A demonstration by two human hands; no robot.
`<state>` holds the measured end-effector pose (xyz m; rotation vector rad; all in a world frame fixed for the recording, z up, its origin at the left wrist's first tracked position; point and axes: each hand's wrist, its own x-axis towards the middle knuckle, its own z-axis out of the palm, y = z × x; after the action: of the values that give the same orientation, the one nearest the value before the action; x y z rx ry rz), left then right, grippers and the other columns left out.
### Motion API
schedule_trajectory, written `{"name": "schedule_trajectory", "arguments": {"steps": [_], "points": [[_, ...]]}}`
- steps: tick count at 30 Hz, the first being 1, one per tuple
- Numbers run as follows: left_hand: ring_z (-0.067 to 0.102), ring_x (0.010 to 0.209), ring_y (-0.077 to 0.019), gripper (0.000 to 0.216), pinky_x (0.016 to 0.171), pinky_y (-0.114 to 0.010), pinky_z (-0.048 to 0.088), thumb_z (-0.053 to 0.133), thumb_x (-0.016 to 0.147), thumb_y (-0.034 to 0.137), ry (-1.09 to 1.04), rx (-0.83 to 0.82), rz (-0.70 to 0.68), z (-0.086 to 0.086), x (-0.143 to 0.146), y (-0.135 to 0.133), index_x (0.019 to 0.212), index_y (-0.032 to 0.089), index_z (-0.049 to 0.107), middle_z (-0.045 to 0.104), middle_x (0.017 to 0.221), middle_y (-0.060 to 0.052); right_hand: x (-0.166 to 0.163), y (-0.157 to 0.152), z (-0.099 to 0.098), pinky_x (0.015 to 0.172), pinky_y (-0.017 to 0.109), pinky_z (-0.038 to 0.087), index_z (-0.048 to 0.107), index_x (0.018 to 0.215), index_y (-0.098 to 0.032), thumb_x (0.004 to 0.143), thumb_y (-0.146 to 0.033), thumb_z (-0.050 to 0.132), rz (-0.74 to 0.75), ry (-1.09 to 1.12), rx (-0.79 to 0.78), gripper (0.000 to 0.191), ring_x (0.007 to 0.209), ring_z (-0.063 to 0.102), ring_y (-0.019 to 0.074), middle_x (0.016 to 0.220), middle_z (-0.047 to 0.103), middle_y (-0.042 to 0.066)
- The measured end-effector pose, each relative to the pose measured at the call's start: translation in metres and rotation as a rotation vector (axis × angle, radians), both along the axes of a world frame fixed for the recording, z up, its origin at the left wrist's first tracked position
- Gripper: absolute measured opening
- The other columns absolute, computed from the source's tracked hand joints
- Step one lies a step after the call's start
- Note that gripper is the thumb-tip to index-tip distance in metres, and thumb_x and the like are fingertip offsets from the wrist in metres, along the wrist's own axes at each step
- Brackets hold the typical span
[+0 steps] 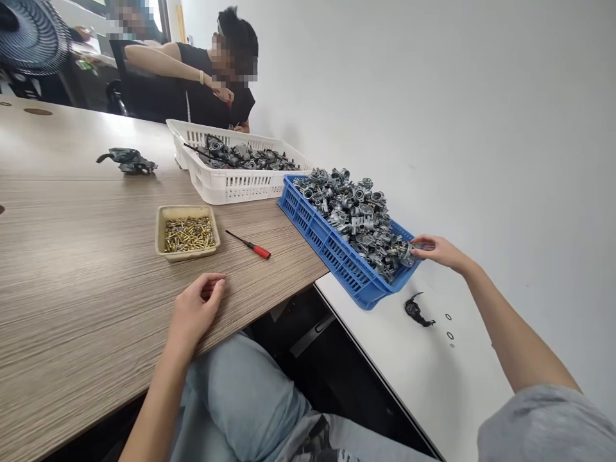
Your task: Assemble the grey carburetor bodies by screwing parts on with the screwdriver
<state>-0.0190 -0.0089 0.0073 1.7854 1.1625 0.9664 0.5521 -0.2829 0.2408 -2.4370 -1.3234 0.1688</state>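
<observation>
At the right end of the blue basket [346, 256], my right hand [440, 251] pinches a grey metal carburetor body [408, 255] between thumb and fingers. The basket is heaped with similar castings [344, 215], some with brass-coloured bits. My left hand [197, 305] rests on the wooden table near its front edge, fingers curled in toward the thumb, with nothing visible in them. Beyond it lie a screwdriver [255, 248] with a red handle and a beige tray [161, 247] of small brass-coloured screws.
A white basket [255, 187] of dark metal parts stands behind the blue one. One metal assembly [129, 160] lies at the far left. On the white side table [418, 378] are a black part [418, 311] and small rings [450, 335]. Another person [212, 70] works opposite.
</observation>
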Motion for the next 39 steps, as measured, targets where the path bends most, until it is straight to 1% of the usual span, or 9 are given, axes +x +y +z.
{"name": "schedule_trajectory", "arguments": {"steps": [3,7,10,13,18,21,26,33,39], "points": [[0.075,0.091,-0.0264,0.046,0.091,-0.037,0.059,0.057,0.093,0.062,0.01,0.007,0.005,-0.001,0.0,0.001,0.109,0.024,0.076,0.082,0.102,-0.006,-0.01,0.001,0.027,0.101,0.049,0.06,0.074,0.121,-0.02,0.073,-0.073,0.085,-0.028,0.058,0.119,0.072,0.113,0.074,0.0346,0.125,0.078,0.017],[0.075,0.09,-0.0265,0.043,0.091,-0.037,0.06,0.058,0.092,0.061,0.002,0.009,0.013,-0.001,0.001,0.001,0.107,0.025,0.076,0.082,0.102,-0.006,-0.043,0.018,0.052,0.108,0.053,0.058,0.074,0.126,-0.021,0.074,-0.073,0.087,0.069,0.066,0.185,0.074,0.117,0.073,0.0348,0.133,0.076,0.016],[0.075,0.09,-0.0265,0.042,0.089,-0.036,0.061,0.058,0.092,0.06,-0.014,0.006,0.012,0.001,0.001,-0.001,0.107,0.024,0.076,0.083,0.101,-0.006,-0.082,0.038,0.056,0.116,0.054,0.054,0.075,0.128,-0.022,0.079,-0.072,0.086,0.196,0.045,0.189,0.071,0.128,0.069,0.036,0.141,0.073,0.014],[0.075,0.087,-0.0257,0.042,0.087,-0.035,0.061,0.059,0.092,0.059,-0.034,0.012,0.018,0.006,0.0,-0.004,0.105,0.023,0.076,0.083,0.098,-0.007,-0.13,0.063,0.046,0.117,0.051,0.055,0.074,0.129,-0.024,0.082,-0.069,0.086,0.32,0.051,0.157,0.066,0.128,0.069,0.0346,0.14,0.073,0.011],[0.075,0.088,-0.0242,0.04,0.087,-0.036,0.06,0.056,0.096,0.055,-0.068,0.025,0.011,0.012,0.0,-0.01,0.104,0.021,0.075,0.082,0.101,-0.008,-0.212,0.11,0.004,0.11,0.045,0.061,0.071,0.133,-0.028,0.088,-0.058,0.084,0.578,0.096,0.116,0.056,0.115,0.074,0.0289,0.13,0.076,0.006],[0.075,0.09,-0.0236,0.037,0.089,-0.036,0.059,0.055,0.099,0.052,-0.112,0.035,0.023,0.011,0.0,-0.011,0.103,0.021,0.075,0.082,0.101,-0.008,-0.255,0.14,-0.036,0.107,0.044,0.063,0.069,0.135,-0.028,0.09,-0.048,0.083,0.712,0.118,0.186,0.051,0.112,0.075,0.0275,0.129,0.076,0.006],[0.076,0.094,-0.0232,0.037,0.088,-0.036,0.059,0.055,0.102,0.053,-0.229,0.019,0.073,0.004,0.0,-0.008,0.105,0.022,0.074,0.081,0.102,-0.009,-0.318,0.184,-0.11,0.114,0.047,0.058,0.064,0.142,-0.028,0.094,-0.037,0.078,0.893,0.157,0.337,0.051,0.128,0.071,0.03,0.141,0.072,0.008],[0.075,0.113,-0.0253,0.043,0.097,-0.039,0.062,0.056,0.106,0.055,-0.312,0.05,0.11,-0.003,0.0,-0.008,0.127,0.02,0.071,0.077,0.125,-0.015,-0.391,0.228,-0.193,0.119,0.057,0.054,0.056,0.152,-0.029,0.095,-0.026,0.073,0.986,0.174,0.524,0.06,0.136,0.066,0.033,0.143,0.069,0.011],[0.068,0.131,-0.0286,0.041,0.118,-0.05,0.052,0.052,0.11,0.049,-0.148,0.207,0.24,-0.01,0.0,-0.008,0.135,0.022,0.071,0.074,0.135,-0.015,-0.422,0.241,-0.227,0.114,0.061,0.058,0.045,0.162,-0.032,0.094,-0.014,0.064,0.963,0.104,0.573,0.073,0.135,0.065,0.0351,0.145,0.067,0.011]]}}
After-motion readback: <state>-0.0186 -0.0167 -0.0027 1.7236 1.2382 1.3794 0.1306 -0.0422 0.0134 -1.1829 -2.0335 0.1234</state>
